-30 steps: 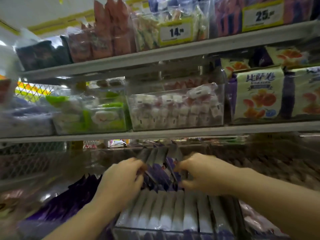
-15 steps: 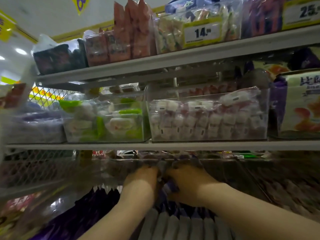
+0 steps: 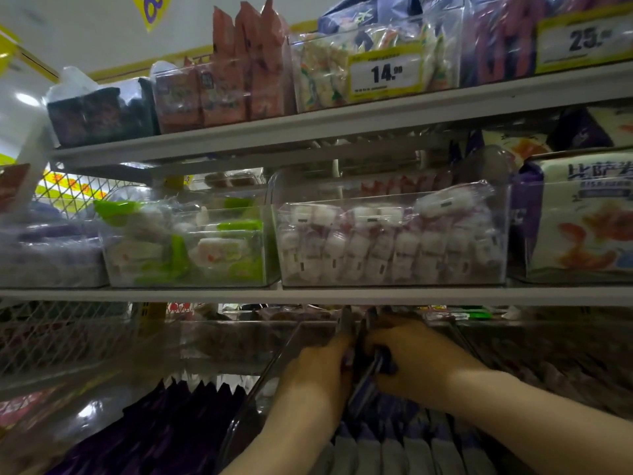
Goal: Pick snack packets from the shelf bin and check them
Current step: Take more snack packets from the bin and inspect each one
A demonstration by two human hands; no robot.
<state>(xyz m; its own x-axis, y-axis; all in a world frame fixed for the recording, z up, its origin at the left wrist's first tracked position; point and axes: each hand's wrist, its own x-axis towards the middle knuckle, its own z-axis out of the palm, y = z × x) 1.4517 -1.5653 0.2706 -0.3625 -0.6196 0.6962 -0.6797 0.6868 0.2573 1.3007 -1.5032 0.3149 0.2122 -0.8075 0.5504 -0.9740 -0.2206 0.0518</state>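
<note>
The left hand point(image 3: 315, 375) and right hand point(image 3: 419, 358) both pinch upright snack packets point(image 3: 363, 378) at the back of the clear shelf bin point(image 3: 270, 368). The packets look light, thin and slick, so they are probably best gripped by the top seal.

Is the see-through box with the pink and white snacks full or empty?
Full. Packets fill the clear bin up to its front rim, and some poke above it.

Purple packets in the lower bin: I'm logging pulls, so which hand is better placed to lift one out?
Probably the right hand: it curls round a raised packet, while the left hand shows no clear grip.
</note>
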